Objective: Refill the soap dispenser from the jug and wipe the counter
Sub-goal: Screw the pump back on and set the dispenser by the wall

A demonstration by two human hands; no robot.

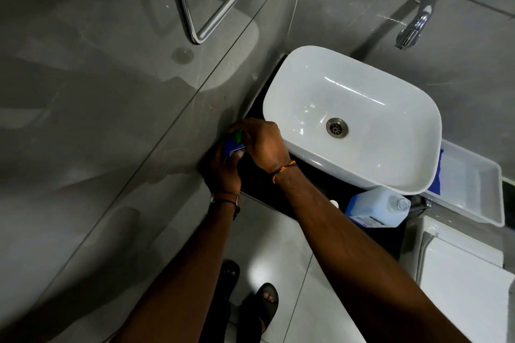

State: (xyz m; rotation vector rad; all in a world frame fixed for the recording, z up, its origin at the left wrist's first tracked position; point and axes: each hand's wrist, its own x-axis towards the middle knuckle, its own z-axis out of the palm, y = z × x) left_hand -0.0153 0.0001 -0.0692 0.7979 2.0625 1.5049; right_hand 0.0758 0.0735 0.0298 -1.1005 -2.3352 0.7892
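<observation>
A small soap dispenser [232, 146] with a blue label and a green top stands on the dark counter [315, 186] left of the white basin [354, 120], against the grey wall. My left hand [224, 172] wraps its body from below. My right hand [260, 142] is closed over its top, hiding most of it. The clear jug [377, 207] with a blue label stands on the counter's front edge, right of my right arm, its neck uncapped. A small white round cap [334, 203] lies beside the jug.
A chrome tap [420, 17] sticks out of the wall above the basin. A white tray [473, 192] with a blue cloth [438, 175] sits to the right. Grey tiled walls close in on the left. My sandalled feet [264, 306] stand on the floor below.
</observation>
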